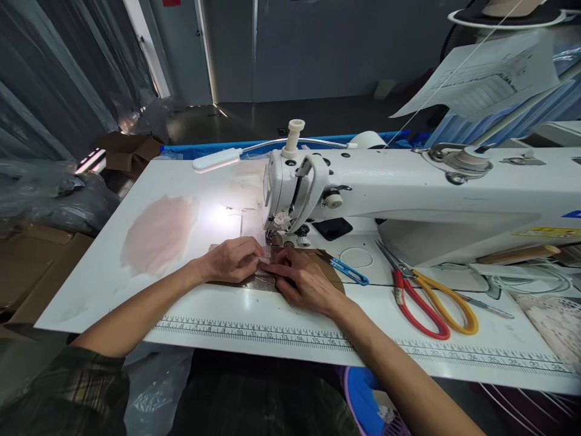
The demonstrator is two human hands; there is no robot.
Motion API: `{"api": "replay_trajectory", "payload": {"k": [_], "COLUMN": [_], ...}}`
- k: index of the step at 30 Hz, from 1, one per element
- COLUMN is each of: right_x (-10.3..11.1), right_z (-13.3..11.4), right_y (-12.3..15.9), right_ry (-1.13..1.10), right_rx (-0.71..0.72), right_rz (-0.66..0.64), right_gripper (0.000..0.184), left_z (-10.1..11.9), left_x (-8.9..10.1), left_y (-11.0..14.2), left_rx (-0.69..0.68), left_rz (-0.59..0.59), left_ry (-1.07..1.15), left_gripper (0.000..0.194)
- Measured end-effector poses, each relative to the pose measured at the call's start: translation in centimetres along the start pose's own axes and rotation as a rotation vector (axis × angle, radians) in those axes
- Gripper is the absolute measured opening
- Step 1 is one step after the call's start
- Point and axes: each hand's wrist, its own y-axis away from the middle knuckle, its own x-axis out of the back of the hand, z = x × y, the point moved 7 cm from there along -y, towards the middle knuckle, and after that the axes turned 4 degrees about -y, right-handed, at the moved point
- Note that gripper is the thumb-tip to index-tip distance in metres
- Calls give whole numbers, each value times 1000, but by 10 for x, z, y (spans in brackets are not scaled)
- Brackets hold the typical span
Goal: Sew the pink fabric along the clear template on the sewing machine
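Note:
A white sewing machine (376,181) stands on the table, and both my hands are just in front of its needle and presser foot (271,237). My left hand (233,259) is closed, with thumb and fingertips pinching a small piece of pale, sheer fabric (265,258). From the other side my right hand (302,278) has its fingers pressed together on the same fabric. Under the hands lies a brown patch (258,283) on the machine bed; I cannot tell its material. Blue thread snips (349,270) rest just right of my right hand.
Red-handled scissors (420,309) and yellow-handled scissors (454,303) lie to the right, near lace fabric (551,321). A ruler strip (272,333) runs along the table's front edge. A lamp (216,160) lights the left side. Cardboard boxes (36,266) stand left of the table.

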Motion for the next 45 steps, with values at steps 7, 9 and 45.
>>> {"api": "replay_trajectory", "payload": {"k": [7, 9, 45], "right_x": [2, 3, 1], "right_z": [3, 3, 37], "right_y": [2, 3, -10], "right_ry": [-69, -73, -54], "right_rx": [-12, -17, -170], "right_rz": [-21, -28, -55], "right_gripper": [37, 38, 33], "left_z": [10, 11, 18], "left_x": [-14, -14, -18], "left_y": [3, 3, 9], "left_rx": [-184, -220, -352], "left_rz": [-210, -201, -250], "left_ry": [-238, -254, -376], "left_gripper": [12, 13, 21]}}
